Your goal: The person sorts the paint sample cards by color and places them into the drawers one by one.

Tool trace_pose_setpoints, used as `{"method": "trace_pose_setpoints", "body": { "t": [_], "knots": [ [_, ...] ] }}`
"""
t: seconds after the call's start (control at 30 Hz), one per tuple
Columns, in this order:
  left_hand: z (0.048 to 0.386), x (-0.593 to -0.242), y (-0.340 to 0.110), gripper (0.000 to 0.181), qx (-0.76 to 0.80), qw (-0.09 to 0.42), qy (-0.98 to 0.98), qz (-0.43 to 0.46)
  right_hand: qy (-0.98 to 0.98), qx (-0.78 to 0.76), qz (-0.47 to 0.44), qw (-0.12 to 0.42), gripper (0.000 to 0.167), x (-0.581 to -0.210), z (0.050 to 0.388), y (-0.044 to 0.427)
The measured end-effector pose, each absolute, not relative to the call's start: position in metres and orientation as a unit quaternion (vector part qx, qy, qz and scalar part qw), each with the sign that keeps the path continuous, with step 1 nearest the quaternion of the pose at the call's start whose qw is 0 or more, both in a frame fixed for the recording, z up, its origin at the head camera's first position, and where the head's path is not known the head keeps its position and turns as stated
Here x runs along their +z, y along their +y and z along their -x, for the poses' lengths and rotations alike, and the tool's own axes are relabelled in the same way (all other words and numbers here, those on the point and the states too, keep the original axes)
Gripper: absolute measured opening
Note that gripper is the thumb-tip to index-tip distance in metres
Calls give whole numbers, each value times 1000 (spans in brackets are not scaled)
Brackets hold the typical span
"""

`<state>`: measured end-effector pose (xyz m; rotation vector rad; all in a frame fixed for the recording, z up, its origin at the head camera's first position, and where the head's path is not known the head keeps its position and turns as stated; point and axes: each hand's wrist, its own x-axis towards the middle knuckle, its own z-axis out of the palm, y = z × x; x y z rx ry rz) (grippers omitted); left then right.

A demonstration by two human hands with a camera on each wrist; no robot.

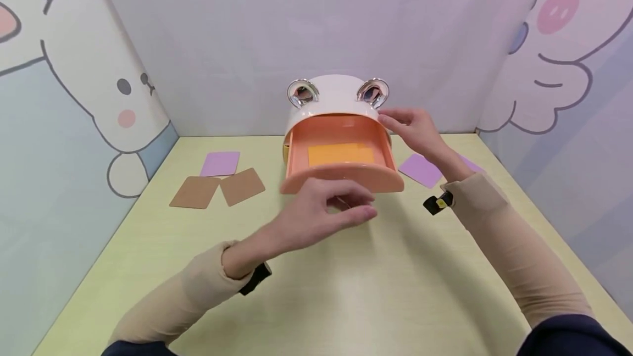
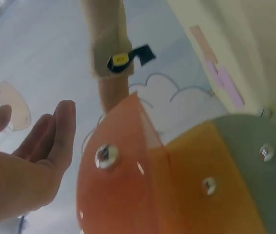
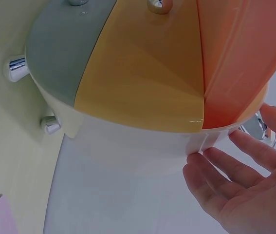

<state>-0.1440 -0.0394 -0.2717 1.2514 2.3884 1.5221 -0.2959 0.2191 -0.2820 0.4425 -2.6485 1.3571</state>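
A white, round-topped cabinet (image 1: 338, 92) with two shiny ring-shaped ears stands at the back of the table. Its coral top drawer (image 1: 341, 180) is pulled out, and an orange card or paper (image 1: 341, 154) lies inside. My left hand (image 1: 321, 213) hovers in front of the drawer, fingers loosely bent and holding nothing; the left wrist view shows this hand (image 2: 30, 161) apart from the drawer front (image 2: 113, 195). At the cabinet's right side, my right hand (image 1: 415, 131) touches the white shell with its fingertips. The right wrist view shows the hand (image 3: 249, 180) with fingers extended along the shell's edge.
On the left of the table lie a purple square card (image 1: 220, 163) and two brown cards (image 1: 195, 192). Another purple card (image 1: 420, 170) lies at the right, partly behind my right arm. Below the open drawer are a yellow drawer (image 3: 142, 73) and a grey one (image 3: 64, 53), with knobs.
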Motion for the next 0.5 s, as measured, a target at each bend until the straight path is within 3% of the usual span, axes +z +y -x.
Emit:
{"method": "trace_pose_setpoints", "body": {
  "t": [0.17,0.27,0.37,0.5],
  "knots": [
    [141,-295,-33,30,627,225,689,-284,-877,449,-153,71,47,-282,294,219],
    [145,-307,-30,44,696,303,619,-203,-878,447,-154,75,46,-282,294,218],
    [151,-316,-27,56,738,330,570,-143,-878,447,-152,82,45,-281,294,218],
    [156,-321,-24,55,786,311,522,-114,-879,445,-151,84,45,-281,295,219]
  ]
}}
